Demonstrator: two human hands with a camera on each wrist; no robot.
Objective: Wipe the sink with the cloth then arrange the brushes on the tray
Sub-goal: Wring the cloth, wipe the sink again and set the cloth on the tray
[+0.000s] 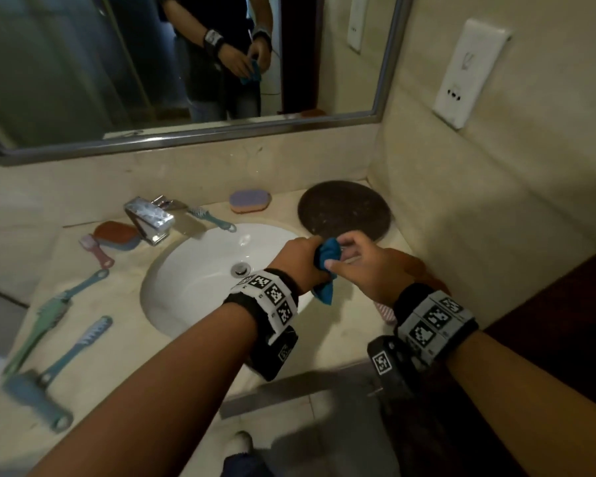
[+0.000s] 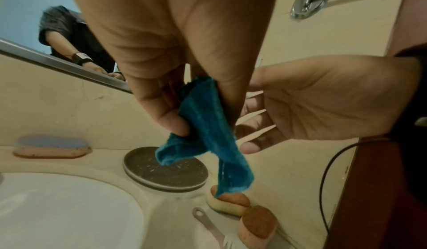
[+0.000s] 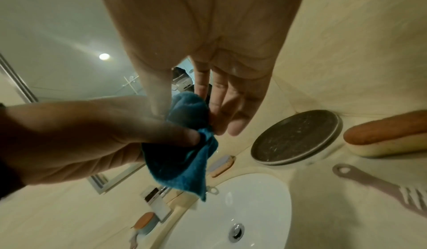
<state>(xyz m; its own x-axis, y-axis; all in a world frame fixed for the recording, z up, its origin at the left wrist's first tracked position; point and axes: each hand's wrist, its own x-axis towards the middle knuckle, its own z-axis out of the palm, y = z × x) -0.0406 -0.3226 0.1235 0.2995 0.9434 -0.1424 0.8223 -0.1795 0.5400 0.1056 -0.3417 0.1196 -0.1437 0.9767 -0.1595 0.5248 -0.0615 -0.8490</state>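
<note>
Cloth point(image 1: 327, 259): bunched between both hands, above the sink point(image 1: 200, 270) rim (tail hanging down).
Left hand point(image 1: 298, 258): fingers curled, pinching it.
Right hand point(image 1: 362, 263): thumb and fingertips pinching it.

both hands hold the blue cloth point(image 3: 182, 154) above the white sink point(image 3: 258, 207) — left hand point(image 3: 76, 139) pinching it, right hand point(image 3: 208, 55) touching its top.

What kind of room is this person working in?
Most likely a bathroom. A white sink is set into a beige countertop with a chrome faucet behind it, a framed mirror hangs on the wall above, and brushes lie beside the basin.
</note>
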